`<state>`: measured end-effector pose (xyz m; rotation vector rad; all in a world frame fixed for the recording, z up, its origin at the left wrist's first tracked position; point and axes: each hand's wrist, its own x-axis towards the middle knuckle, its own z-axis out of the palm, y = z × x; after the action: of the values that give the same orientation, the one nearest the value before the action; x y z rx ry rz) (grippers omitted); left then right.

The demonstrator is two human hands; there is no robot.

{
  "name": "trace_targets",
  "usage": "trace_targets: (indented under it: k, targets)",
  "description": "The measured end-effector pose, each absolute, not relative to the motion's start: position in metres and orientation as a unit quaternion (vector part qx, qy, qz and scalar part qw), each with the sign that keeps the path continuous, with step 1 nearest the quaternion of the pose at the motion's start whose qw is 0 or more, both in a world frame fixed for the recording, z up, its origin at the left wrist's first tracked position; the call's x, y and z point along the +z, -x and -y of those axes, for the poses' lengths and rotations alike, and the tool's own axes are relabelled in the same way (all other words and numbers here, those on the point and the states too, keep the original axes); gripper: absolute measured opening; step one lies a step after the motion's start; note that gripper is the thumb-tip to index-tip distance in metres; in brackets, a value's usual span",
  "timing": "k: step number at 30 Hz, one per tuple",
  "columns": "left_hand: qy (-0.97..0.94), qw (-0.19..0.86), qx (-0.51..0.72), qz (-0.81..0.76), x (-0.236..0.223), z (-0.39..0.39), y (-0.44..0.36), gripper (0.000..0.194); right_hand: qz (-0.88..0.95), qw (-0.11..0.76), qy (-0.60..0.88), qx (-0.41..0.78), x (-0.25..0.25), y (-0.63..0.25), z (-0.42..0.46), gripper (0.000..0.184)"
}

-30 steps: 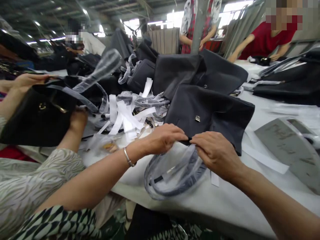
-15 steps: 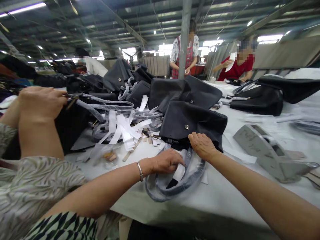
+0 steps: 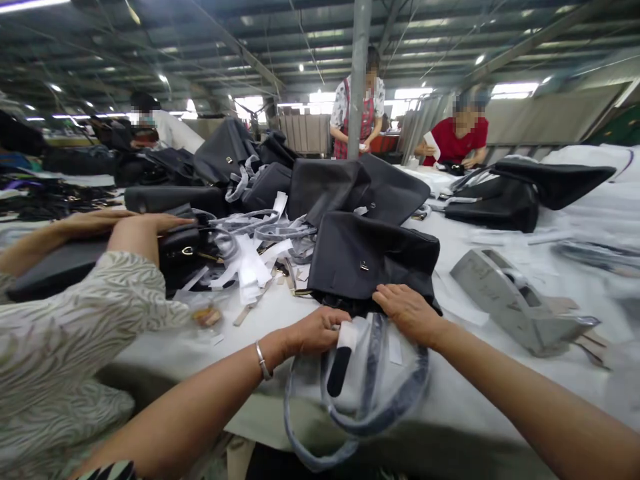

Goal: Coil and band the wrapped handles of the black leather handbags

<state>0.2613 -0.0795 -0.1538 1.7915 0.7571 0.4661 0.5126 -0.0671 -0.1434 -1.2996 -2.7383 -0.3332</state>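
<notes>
A black leather handbag (image 3: 373,257) with a small metal clasp lies on the table in front of me. Its plastic-wrapped handles (image 3: 395,413) loop toward me and hang over the table's front edge. Curled fingers of my left hand (image 3: 320,330) are closed at the bag's near edge, on a black strap end (image 3: 340,370) wrapped in white paper. My right hand (image 3: 407,312) grips the bag's near right edge, fingers on top of the leather; its thumb is hidden.
At left, a co-worker's hands (image 3: 145,227) rest on another black bag (image 3: 175,257). White paper strips (image 3: 250,267) lie near a pile of black bags (image 3: 325,190). A grey angular block (image 3: 515,300) stands at right. More people work behind the metal post (image 3: 358,80).
The handles have slid toward me and now droop over the table edge. My left hand has shifted slightly left, exposing more of the black strap end. The co-worker's hands have lowered onto their bag.
</notes>
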Motion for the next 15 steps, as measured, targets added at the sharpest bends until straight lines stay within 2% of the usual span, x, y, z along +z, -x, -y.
trace_targets:
  k: [4,7,11,15]
  targets:
    - [-0.764,0.506,0.24,-0.319,-0.139,0.082,-0.269,0.015,0.931,0.107,0.339,-0.083,-0.144,-0.496,0.099,0.036]
    - [-0.773,0.518,0.202,-0.305,-0.143,0.083,-0.272,0.018,0.962,0.079,0.258,-0.038,-0.145,-0.498,0.112,0.039]
    - [-0.762,0.537,0.203,-0.3,-0.159,0.083,-0.278,0.016,0.97,0.044,0.238,-0.009,-0.155,-0.502,0.099,0.027]
    - [-0.723,0.55,0.23,-0.348,-0.168,0.08,-0.281,0.018,0.961,0.02,0.271,0.042,-0.14,-0.502,0.082,0.015]
